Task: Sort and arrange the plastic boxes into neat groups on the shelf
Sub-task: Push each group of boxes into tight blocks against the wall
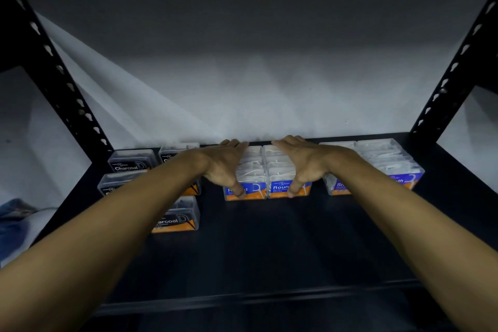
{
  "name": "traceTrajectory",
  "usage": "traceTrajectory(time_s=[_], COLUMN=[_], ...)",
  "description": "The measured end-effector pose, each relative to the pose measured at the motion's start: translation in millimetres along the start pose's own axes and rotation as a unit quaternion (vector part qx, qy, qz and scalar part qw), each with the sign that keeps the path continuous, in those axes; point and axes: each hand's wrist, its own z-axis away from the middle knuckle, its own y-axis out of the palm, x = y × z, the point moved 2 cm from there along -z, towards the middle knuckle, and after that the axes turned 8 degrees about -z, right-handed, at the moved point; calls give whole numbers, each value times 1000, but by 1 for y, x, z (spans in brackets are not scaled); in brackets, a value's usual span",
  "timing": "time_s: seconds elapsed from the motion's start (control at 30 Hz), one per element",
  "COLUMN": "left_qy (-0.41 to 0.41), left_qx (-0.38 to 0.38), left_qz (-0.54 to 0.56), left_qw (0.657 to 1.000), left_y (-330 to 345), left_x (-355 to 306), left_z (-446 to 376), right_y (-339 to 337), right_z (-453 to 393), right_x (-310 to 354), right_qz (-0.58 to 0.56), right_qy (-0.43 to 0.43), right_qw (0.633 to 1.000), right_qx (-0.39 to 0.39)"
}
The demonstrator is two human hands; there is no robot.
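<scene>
Both hands are working on the middle pair of blue-labelled "Round" boxes, which are sitting side by side and touching near the back of the shelf [269, 245]. The left hand [226, 167] is grasping the left Round box [246, 178], fingers reaching over its far edge and thumb pressing its front label; the right hand [303, 166] is holding the right Round box [285, 175] the same way. Judging by how things are lying, the sorting is looking mostly done: the two clear boxes with blue labels [377, 167] are sitting together at the right, and the Round pair is forming a tidy centre group. The black Charcoal boxes [132, 163] at the left are clustering more loosely, and one Charcoal box [179, 217] is sitting forward of the others, apart from its row. That stray box and some squaring up are probably what is remaining.
</scene>
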Motion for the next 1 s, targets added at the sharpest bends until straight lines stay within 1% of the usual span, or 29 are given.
traceTrajectory(time_s=[0.17, 0.4, 0.5, 0.6, 0.67, 0.7, 0.77, 0.87, 0.93, 1.0], left_qy=[-3, 10, 18, 12, -14, -35, -90, -170, -215, -243], left_qx=[-3, -8, -55, -168, -247, -273, -292, -286, -253, -220], left_qz=[1, 54, 98, 118, 110, 109, 113, 136, 155, 176], left_qw=[1000, 998, 994, 979, 963, 955, 945, 933, 931, 928], left_y=[0, 0, -3, -12, -19, -21, -22, -12, 1, 17], left_x=[-2, 3, 9, 29, 51, 64, 92, 129, 151, 168], left_z=[5, 14, 26, 43, 58, 67, 84, 104, 112, 117], right_y=[1, -4, -9, -16, -19, -19, -19, -19, -18, -17], right_z=[3, 11, 11, 10, 7, 5, -2, -14, -28, -43], right_x=[3, 10, 18, 32, 44, 51, 65, 89, 103, 116], right_qz=[23, 27, 11, -21, -40, -46, -56, -83, -108, -125], right_qy=[0, 2, -13, -46, -68, -80, -101, -131, -141, -143], right_qw=[1000, 1000, 1000, 999, 997, 995, 993, 987, 982, 977], right_qx=[-2, -3, -8, -19, -26, -28, -29, -34, -59, -92])
